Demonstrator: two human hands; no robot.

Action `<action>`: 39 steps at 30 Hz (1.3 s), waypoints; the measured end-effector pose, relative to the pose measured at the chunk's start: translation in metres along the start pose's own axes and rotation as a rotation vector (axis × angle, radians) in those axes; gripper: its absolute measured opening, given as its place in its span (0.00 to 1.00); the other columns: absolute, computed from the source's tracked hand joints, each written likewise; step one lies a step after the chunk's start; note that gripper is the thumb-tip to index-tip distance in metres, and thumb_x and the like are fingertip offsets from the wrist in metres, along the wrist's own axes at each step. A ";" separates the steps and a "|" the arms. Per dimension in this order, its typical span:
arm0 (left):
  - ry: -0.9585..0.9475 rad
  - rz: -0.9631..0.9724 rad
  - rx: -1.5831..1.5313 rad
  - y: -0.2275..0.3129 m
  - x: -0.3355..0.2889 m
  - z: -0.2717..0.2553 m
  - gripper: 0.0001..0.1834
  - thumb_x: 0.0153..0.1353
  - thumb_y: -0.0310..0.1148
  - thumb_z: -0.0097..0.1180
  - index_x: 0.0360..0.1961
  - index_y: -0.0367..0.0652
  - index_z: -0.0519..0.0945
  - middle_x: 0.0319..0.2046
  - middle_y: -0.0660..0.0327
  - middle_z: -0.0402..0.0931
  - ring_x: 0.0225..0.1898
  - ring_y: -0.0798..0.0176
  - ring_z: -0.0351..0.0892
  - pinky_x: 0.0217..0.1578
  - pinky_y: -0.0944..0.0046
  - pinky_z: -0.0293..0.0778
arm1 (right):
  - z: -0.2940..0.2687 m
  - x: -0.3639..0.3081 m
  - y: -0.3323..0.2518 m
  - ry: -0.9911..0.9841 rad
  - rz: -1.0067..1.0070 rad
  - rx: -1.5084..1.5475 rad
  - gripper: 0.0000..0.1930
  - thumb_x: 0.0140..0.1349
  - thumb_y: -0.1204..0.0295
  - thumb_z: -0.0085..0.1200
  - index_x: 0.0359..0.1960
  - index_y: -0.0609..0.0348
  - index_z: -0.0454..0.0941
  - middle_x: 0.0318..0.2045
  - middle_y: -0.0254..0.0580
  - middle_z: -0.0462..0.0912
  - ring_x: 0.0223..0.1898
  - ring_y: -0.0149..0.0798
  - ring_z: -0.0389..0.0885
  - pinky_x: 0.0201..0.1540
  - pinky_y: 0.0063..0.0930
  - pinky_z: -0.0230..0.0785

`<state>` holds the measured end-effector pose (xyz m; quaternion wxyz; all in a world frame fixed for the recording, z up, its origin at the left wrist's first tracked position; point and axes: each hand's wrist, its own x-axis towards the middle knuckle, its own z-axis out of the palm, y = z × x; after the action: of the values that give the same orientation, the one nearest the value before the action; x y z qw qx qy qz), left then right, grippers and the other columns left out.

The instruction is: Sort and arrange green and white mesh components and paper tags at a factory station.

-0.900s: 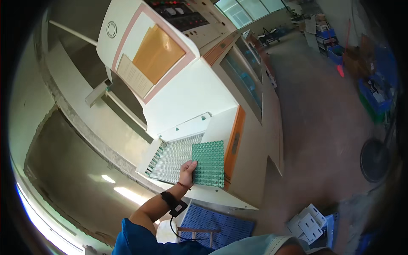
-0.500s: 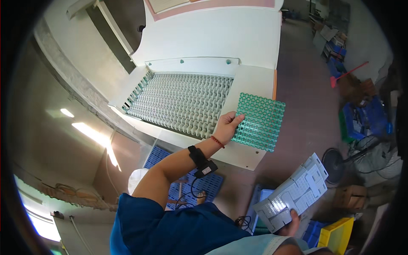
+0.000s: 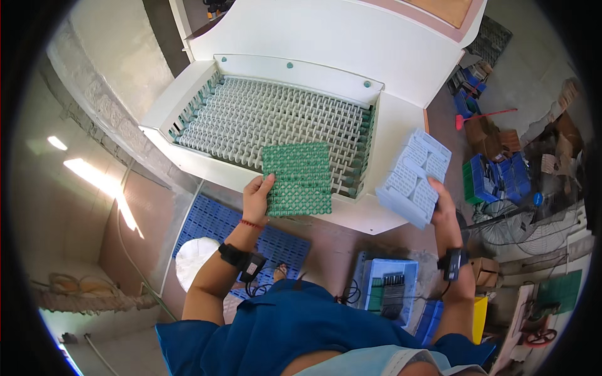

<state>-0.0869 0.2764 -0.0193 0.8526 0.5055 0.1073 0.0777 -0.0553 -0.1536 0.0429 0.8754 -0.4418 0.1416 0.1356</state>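
My left hand (image 3: 254, 195) pinches the left edge of a green circuit board panel (image 3: 297, 178) with a dense repeating pattern. The panel hangs over the near edge of a white machine (image 3: 376, 220), overlapping its bed of grey roller wheels (image 3: 276, 116). My right hand (image 3: 443, 202) grips the right side of a pale grey, flat panel (image 3: 415, 172) with blocks of small marks; its thick lower edge looks like several layers. This grey panel is held tilted over the machine's right corner. The fingers behind both panels are hidden.
Below the machine stands a light blue bin (image 3: 407, 276) with dark and green boards inside. A blue plastic pallet (image 3: 210, 219) and a round white stool top (image 3: 199, 260) are at lower left. At right are blue crates (image 3: 514, 178), a fan (image 3: 527, 235) and cardboard boxes (image 3: 486, 135).
The green panel in my left hand has moved left and toward me, onto the roller bed's near edge. My right hand has lifted the grey panel up beside the machine. The view has shifted.
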 end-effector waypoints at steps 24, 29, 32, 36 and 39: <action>-0.528 -0.406 0.695 -0.166 -0.077 0.042 0.07 0.61 0.30 0.54 0.27 0.38 0.76 0.24 0.70 0.73 0.24 0.79 0.65 0.26 0.78 0.61 | -0.432 -0.174 0.101 0.756 -0.304 -0.698 0.14 0.60 0.64 0.46 0.20 0.54 0.76 0.17 0.27 0.72 0.17 0.22 0.65 0.19 0.19 0.53; -0.456 -0.527 0.816 -0.245 -0.121 0.090 0.08 0.61 0.30 0.54 0.28 0.38 0.76 0.24 0.70 0.73 0.24 0.79 0.64 0.26 0.77 0.60 | -0.550 -0.230 0.313 1.088 0.240 -0.043 0.11 0.57 0.62 0.54 0.25 0.57 0.75 0.18 0.33 0.73 0.19 0.27 0.71 0.17 0.20 0.60; -0.524 -0.594 0.880 -0.281 -0.142 0.114 0.07 0.61 0.30 0.53 0.28 0.38 0.76 0.25 0.70 0.74 0.25 0.79 0.65 0.27 0.76 0.61 | -0.585 -0.245 0.403 1.113 0.588 -0.121 0.14 0.55 0.61 0.55 0.24 0.61 0.77 0.18 0.37 0.77 0.16 0.33 0.76 0.15 0.26 0.68; -0.536 -0.683 0.952 -0.320 -0.155 0.124 0.08 0.63 0.29 0.49 0.36 0.35 0.76 0.32 0.66 0.75 0.32 0.74 0.71 0.35 0.73 0.67 | -0.611 -0.219 0.485 1.095 0.677 -0.094 0.12 0.51 0.65 0.51 0.21 0.61 0.77 0.19 0.40 0.80 0.16 0.33 0.77 0.17 0.27 0.71; -0.532 -0.709 0.974 -0.350 -0.161 0.118 0.09 0.63 0.29 0.48 0.38 0.33 0.76 0.33 0.65 0.76 0.32 0.73 0.71 0.35 0.73 0.67 | -0.630 -0.191 0.507 1.039 0.703 -0.270 0.15 0.50 0.59 0.49 0.22 0.59 0.78 0.22 0.46 0.81 0.20 0.41 0.80 0.28 0.31 0.75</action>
<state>-0.2032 -0.0293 -0.2553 0.4977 0.7695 0.0760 -0.3929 -0.4959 -0.3965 -0.6187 0.5325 -0.4836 0.6655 0.1993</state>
